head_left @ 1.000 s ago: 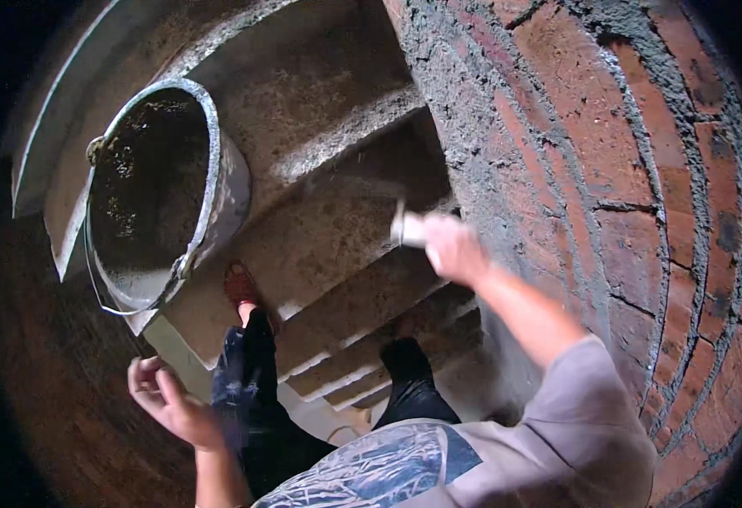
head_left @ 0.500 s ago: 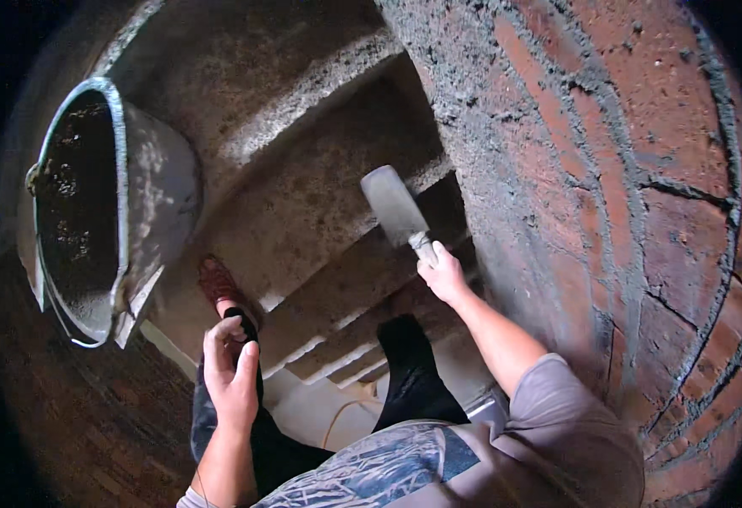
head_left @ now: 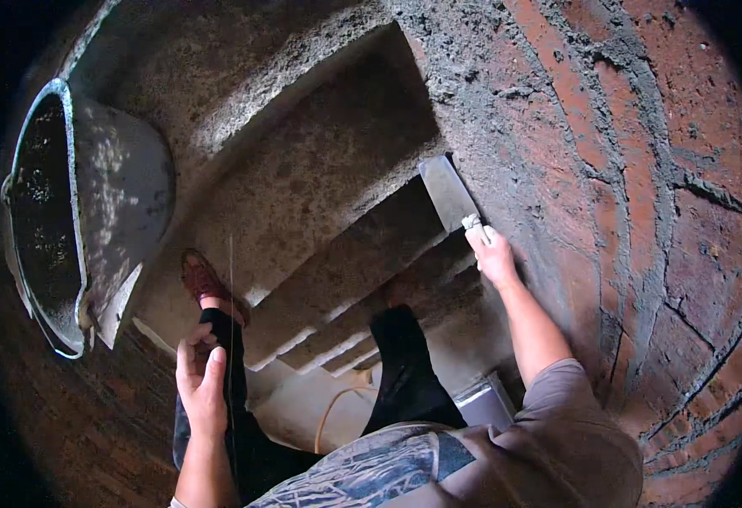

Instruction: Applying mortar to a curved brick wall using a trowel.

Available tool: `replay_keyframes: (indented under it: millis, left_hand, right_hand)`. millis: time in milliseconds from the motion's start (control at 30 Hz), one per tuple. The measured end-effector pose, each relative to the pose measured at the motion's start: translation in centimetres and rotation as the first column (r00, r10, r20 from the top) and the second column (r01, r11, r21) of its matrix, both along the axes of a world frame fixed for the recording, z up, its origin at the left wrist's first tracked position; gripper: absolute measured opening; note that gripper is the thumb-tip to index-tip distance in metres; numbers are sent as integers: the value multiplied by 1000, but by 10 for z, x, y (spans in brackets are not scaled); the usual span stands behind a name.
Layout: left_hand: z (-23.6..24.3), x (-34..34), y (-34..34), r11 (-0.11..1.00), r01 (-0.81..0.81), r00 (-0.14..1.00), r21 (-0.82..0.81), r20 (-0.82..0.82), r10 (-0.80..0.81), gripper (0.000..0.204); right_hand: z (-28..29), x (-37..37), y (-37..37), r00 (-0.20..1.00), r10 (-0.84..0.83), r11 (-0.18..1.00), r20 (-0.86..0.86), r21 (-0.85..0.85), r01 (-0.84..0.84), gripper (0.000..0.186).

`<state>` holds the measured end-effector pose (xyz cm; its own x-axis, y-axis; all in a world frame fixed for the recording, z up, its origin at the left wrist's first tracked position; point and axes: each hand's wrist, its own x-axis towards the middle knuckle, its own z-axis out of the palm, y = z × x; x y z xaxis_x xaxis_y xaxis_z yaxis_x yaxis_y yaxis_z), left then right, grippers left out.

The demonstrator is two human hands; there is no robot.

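My right hand [head_left: 494,254] is closed round the pale handle of a trowel [head_left: 447,190] with a flat, rectangular grey blade. The blade lies along the lower part of the wall [head_left: 523,161], beside the end of a stair step; I cannot tell whether it touches. That wall is brick, partly smeared with grey mortar. Over my left leg hovers my left hand [head_left: 202,381], fingers loosely bent and the thumb apart, with nothing visible in it. A thin pale line, perhaps a string, runs upright close to this hand.
A large bucket [head_left: 125,178] with dark contents stands tilted in view at the left. Rough concrete steps [head_left: 303,245] descend toward me, my feet on them. Below are a yellowish hose [head_left: 324,419] and a grey boxy object [head_left: 485,402].
My right hand has carried the trowel right, closer against the wall. My left hand has shifted slightly left and down. The view has moved a little, so the bucket appears farther left.
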<state>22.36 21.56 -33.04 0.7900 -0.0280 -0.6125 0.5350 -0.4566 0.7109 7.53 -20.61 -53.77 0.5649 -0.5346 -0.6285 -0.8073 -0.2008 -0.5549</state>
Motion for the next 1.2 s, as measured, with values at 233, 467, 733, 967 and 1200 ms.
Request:
replay_keyframes:
  millis: [233, 467, 733, 967, 1200]
  left_hand:
    - [-4, -2, 0, 1000, -8, 1000, 2, 5, 8, 32]
    - [-6, 4, -3, 999, -52, 997, -12, -50, 52, 32]
    - [-5, 11, -6, 998, 24, 999, 52, -32, -22, 32]
    - [-7, 11, -5, 1000, -3, 998, -4, -62, 3, 32]
    - [-11, 10, 8, 998, -53, 994, 29, -94, 55, 32]
  right_hand:
    - [-7, 42, 1, 993, -112, 990, 23, 88, 109, 32]
    - [-55, 119, -22, 987, 140, 987, 83, -91, -132, 35]
    - [-48, 130, -13, 993, 82, 997, 89, -20, -81, 36]
    - [-50, 184, 15, 978, 128, 977, 165, -191, -96, 32]
    - [-94, 197, 9, 988, 109, 990, 113, -104, -97, 48]
